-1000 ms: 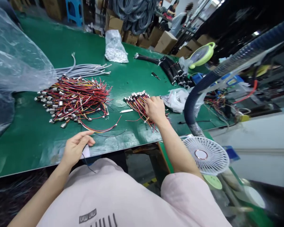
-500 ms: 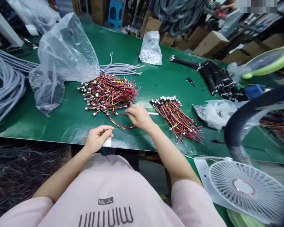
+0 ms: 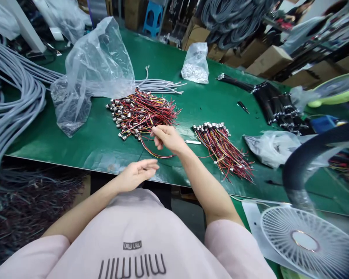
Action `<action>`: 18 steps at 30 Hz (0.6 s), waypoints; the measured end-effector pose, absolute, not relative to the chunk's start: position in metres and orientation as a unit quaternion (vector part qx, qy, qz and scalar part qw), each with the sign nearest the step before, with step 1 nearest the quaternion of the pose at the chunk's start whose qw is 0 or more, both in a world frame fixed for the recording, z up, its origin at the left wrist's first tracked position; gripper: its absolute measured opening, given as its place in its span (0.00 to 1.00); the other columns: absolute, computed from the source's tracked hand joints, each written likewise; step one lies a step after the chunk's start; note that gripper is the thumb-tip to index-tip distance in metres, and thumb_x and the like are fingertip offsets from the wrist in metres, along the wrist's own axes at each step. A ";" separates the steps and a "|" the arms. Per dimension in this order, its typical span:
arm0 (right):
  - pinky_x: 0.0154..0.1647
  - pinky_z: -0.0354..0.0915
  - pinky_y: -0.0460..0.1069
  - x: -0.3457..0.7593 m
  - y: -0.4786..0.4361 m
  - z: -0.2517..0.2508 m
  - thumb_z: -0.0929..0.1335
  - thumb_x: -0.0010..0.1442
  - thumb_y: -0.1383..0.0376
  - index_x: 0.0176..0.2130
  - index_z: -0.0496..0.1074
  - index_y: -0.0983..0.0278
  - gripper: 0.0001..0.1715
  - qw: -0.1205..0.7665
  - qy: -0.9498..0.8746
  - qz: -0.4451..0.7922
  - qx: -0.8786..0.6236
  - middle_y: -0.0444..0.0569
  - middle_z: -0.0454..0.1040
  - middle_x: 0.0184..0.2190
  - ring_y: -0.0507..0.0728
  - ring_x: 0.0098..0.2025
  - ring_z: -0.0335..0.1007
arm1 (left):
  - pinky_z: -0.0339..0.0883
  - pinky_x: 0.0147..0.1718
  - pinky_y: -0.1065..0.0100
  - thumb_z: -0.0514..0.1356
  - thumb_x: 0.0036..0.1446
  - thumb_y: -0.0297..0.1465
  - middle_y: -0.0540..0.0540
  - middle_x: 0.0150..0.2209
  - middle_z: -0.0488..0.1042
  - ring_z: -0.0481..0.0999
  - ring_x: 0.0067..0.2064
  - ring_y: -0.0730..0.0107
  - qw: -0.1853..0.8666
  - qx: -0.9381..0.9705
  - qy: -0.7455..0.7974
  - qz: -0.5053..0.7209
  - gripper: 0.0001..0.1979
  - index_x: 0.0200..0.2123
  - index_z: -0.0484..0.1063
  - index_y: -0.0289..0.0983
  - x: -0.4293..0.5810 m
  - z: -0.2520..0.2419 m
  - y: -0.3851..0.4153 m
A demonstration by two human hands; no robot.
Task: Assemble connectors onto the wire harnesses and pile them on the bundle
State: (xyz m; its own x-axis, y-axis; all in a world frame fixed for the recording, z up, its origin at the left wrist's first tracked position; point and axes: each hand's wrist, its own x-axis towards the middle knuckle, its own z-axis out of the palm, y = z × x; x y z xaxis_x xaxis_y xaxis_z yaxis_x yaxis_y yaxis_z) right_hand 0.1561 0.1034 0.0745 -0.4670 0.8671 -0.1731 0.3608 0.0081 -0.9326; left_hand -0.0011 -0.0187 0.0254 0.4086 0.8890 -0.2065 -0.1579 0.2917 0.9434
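Observation:
My right hand is closed in a pinch at the front edge of a pile of wired metal connectors with red, yellow and black leads. A few wires rise from its fingertips, partly lost against the pile. Lower and to the left, at the table's front edge, my left hand has its fingers stretched out and nothing visible in it. Between the hands and the pile, a loose curve of red and yellow wires lies on the green table. Right of my right hand rests a neater bundle of wired connectors.
Grey cables and a clear plastic bag occupy the left. A small bag of parts stands at the back. Black cables, a white bag, a black flexible hose and a fan are on the right.
My left hand has moved right and its fingers have straightened; the dark strand and white piece by it no longer show. My right hand has turned, with wires now rising at its fingertips. The view has shifted.

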 end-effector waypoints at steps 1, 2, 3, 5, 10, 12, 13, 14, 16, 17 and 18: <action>0.15 0.56 0.41 0.160 0.095 0.077 0.63 0.62 0.47 0.31 0.68 0.65 0.24 0.254 -0.660 0.540 -0.457 0.38 0.66 0.15 0.47 0.14 0.61 | 0.68 0.50 0.59 0.65 0.56 0.39 0.36 0.53 0.76 0.76 0.52 0.58 0.705 0.435 0.388 0.404 0.26 0.56 0.71 0.36 0.003 0.025 -0.014; 0.14 0.55 0.41 0.165 0.086 0.077 0.63 0.62 0.45 0.30 0.68 0.65 0.26 0.268 -0.655 0.535 -0.461 0.37 0.65 0.15 0.46 0.13 0.59 | 0.66 0.52 0.58 0.66 0.55 0.40 0.35 0.55 0.74 0.74 0.55 0.56 0.706 0.407 0.383 0.435 0.28 0.57 0.70 0.36 0.007 0.025 -0.008; 0.14 0.54 0.41 0.169 0.077 0.076 0.63 0.61 0.44 0.30 0.67 0.64 0.26 0.278 -0.653 0.528 -0.467 0.37 0.64 0.14 0.46 0.12 0.58 | 0.65 0.53 0.57 0.66 0.55 0.40 0.35 0.56 0.73 0.73 0.57 0.55 0.708 0.379 0.376 0.462 0.28 0.57 0.69 0.36 0.011 0.026 -0.002; 0.14 0.54 0.41 0.176 0.057 0.071 0.62 0.62 0.44 0.28 0.66 0.64 0.27 0.283 -0.651 0.514 -0.482 0.37 0.64 0.15 0.46 0.13 0.58 | 0.64 0.53 0.57 0.66 0.56 0.40 0.36 0.55 0.75 0.73 0.56 0.55 0.716 0.324 0.362 0.501 0.26 0.55 0.70 0.35 0.018 0.029 0.010; 0.18 0.57 0.43 0.183 0.007 0.052 0.59 0.66 0.48 0.30 0.65 0.62 0.23 0.260 -0.659 0.502 -0.496 0.38 0.64 0.17 0.47 0.15 0.59 | 0.70 0.45 0.64 0.60 0.62 0.32 0.40 0.43 0.80 0.79 0.43 0.66 0.759 0.207 0.341 0.514 0.11 0.45 0.72 0.33 0.031 0.044 0.035; 0.21 0.58 0.44 0.184 -0.010 0.049 0.58 0.67 0.51 0.29 0.65 0.61 0.22 0.255 -0.668 0.492 -0.496 0.39 0.65 0.18 0.48 0.17 0.60 | 0.72 0.39 0.67 0.57 0.63 0.31 0.42 0.39 0.80 0.80 0.37 0.70 0.777 0.175 0.333 0.505 0.10 0.45 0.71 0.32 0.035 0.049 0.040; 0.22 0.59 0.45 0.184 -0.017 0.049 0.58 0.68 0.53 0.29 0.64 0.61 0.21 0.249 -0.678 0.484 -0.494 0.40 0.65 0.18 0.49 0.18 0.60 | 0.72 0.34 0.69 0.57 0.63 0.31 0.43 0.37 0.79 0.78 0.33 0.72 0.784 0.166 0.328 0.501 0.10 0.45 0.71 0.32 0.036 0.051 0.042; 0.24 0.59 0.45 0.185 -0.023 0.049 0.58 0.68 0.54 0.28 0.63 0.61 0.21 0.237 -0.691 0.475 -0.490 0.40 0.65 0.19 0.49 0.19 0.61 | 0.70 0.28 0.73 0.58 0.63 0.31 0.45 0.34 0.78 0.76 0.28 0.75 0.788 0.163 0.324 0.498 0.10 0.45 0.71 0.32 0.037 0.053 0.043; 0.27 0.59 0.46 0.190 -0.033 0.051 0.58 0.68 0.57 0.26 0.63 0.61 0.21 0.187 -0.732 0.462 -0.464 0.41 0.66 0.19 0.50 0.22 0.61 | 0.58 0.17 0.78 0.60 0.61 0.32 0.50 0.27 0.74 0.66 0.19 0.82 0.792 0.175 0.317 0.492 0.12 0.45 0.72 0.32 0.038 0.053 0.040; 0.29 0.60 0.46 0.193 -0.036 0.051 0.59 0.68 0.58 0.26 0.64 0.62 0.20 0.158 -0.754 0.461 -0.441 0.42 0.68 0.21 0.51 0.24 0.63 | 0.51 0.14 0.79 0.61 0.59 0.33 0.53 0.23 0.70 0.60 0.16 0.84 0.793 0.189 0.314 0.486 0.13 0.44 0.73 0.32 0.037 0.053 0.036; 0.31 0.61 0.47 0.196 -0.038 0.052 0.60 0.67 0.59 0.27 0.67 0.62 0.19 0.135 -0.770 0.464 -0.416 0.44 0.70 0.23 0.51 0.26 0.66 | 0.45 0.13 0.78 0.62 0.58 0.35 0.55 0.20 0.66 0.55 0.15 0.85 0.795 0.211 0.313 0.475 0.14 0.43 0.73 0.31 0.037 0.052 0.032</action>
